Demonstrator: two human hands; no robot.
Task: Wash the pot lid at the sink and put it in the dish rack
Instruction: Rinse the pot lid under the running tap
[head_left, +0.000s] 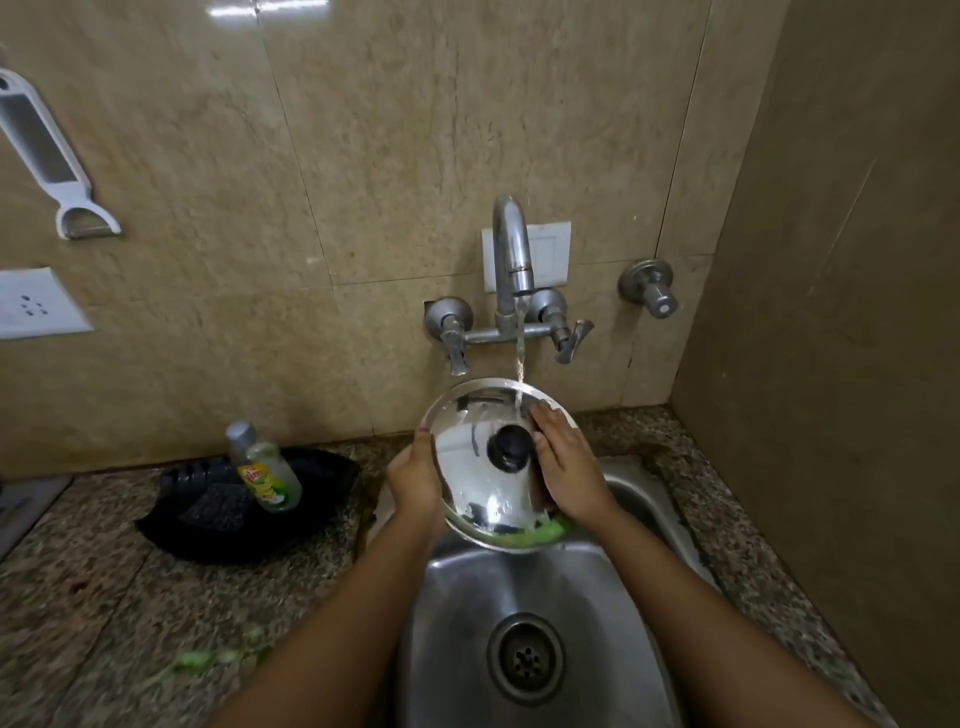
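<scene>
A: Where now?
B: Over the sink (545, 597), tilted under the tap (511, 249), water (519, 353) striking the lid (467, 457) near its top edge.
A: Hands?
B: Left hand (415, 480) curled round the left rim, holding. Right hand (569, 467) spread flat on the face beside the black knob (509, 448), with something green at the lower edge under it, probably a scrubber.
A: Handling?
B: Thin steel, stiff, likely light, slick when wet. Best taken by knob or rim.

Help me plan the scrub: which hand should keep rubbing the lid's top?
Right. The right hand lies flat on the pot lid beside its knob, while the left hand grips the rim.
</scene>
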